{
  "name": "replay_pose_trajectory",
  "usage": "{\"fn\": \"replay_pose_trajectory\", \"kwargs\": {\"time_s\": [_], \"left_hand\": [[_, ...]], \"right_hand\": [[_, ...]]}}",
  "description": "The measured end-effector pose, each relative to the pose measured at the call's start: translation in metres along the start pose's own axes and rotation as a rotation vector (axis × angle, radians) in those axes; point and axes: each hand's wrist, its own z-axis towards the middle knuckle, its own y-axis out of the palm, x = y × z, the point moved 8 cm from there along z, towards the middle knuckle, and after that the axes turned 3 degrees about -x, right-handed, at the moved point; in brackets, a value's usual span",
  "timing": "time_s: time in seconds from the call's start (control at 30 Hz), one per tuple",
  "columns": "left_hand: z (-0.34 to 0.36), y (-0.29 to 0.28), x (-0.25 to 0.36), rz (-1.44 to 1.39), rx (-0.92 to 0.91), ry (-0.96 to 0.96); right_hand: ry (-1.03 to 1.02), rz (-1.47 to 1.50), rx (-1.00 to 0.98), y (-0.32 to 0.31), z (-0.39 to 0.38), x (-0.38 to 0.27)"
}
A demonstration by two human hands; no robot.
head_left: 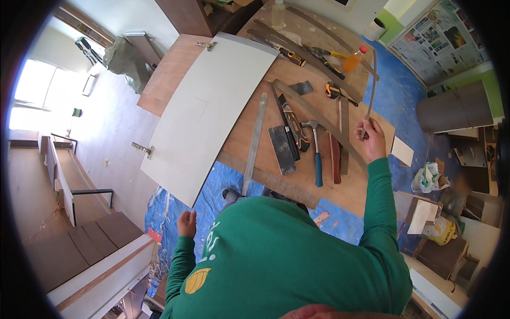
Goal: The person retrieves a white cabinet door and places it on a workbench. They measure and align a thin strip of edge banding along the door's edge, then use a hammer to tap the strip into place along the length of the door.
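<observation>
My right hand (pixel 371 137) is raised at the right of the worktable, its fingers closed on the near end of a thin brown edging strip (pixel 373 80) that bends up and away. My left hand (pixel 187 223) is curled closed just off the near corner of a white door panel (pixel 199 114); nothing shows in it. Two metal hinges, one by the far end (pixel 206 46) and one by the left edge (pixel 143 149), are on the panel. Between my hands lie a claw hammer (pixel 317 154), a yellow-black handled tool (pixel 295 125), a metal ruler (pixel 256 141) and a dark rectangular block (pixel 281 150).
More brown strips (pixel 319 114), a tape measure (pixel 333 90), pliers (pixel 326 58) and an orange bottle with a red cap (pixel 354 58) are on the wooden tabletop (pixel 244 98). Blue sheeting (pixel 396 90) covers floor around it. Bags (pixel 427 178) and boards stand at right.
</observation>
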Motion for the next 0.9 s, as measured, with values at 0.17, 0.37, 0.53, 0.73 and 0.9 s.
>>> {"fn": "replay_pose_trajectory", "kwargs": {"time_s": [0.17,0.37,0.53,0.73,0.9], "left_hand": [[-0.037,0.006,-0.092,0.056,-0.11,-0.308],[-0.072,0.011,-0.1,0.14,-0.297,-0.451],[-0.068,0.007,-0.127,0.094,-0.26,-0.436],[-0.066,0.018,-0.097,-0.016,-0.175,-0.417],[-0.097,0.029,-0.119,-0.011,-0.182,-0.458]], "right_hand": [[0.089,-0.133,0.002,-0.022,0.018,0.008],[-0.028,-0.337,-0.063,-0.003,0.057,0.007],[-0.111,-0.472,-0.074,0.035,0.097,-0.001],[-0.113,-0.503,-0.147,0.069,0.122,-0.006],[-0.08,-0.432,-0.204,0.102,0.118,-0.002]]}}
